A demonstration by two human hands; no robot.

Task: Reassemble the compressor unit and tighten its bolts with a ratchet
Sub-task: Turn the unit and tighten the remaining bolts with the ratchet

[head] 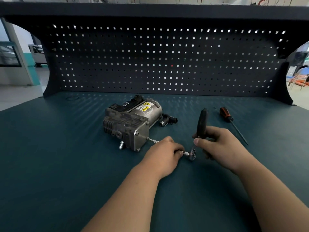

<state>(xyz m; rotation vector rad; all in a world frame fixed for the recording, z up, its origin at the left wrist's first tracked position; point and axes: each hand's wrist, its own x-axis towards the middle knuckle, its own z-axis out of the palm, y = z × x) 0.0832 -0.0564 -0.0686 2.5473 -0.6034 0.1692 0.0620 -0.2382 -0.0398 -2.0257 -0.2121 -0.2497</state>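
Head view shows me the grimy grey cast-metal compressor unit [132,123] lying on its side, centre-left on the dark teal bench mat [66,164]. I judge it heavy and rigid, likely to stay put under torque. A slim steel extension bar [153,140] runs from its end-plate bolt into my left hand [163,153], whose fingers curl round the bar, a sound place to steady it. My right hand [217,146] wraps the black-handled ratchet [201,123] low on its grip, handle tilted upward. An orange-and-black screwdriver [225,113] lies just right of the ratchet.
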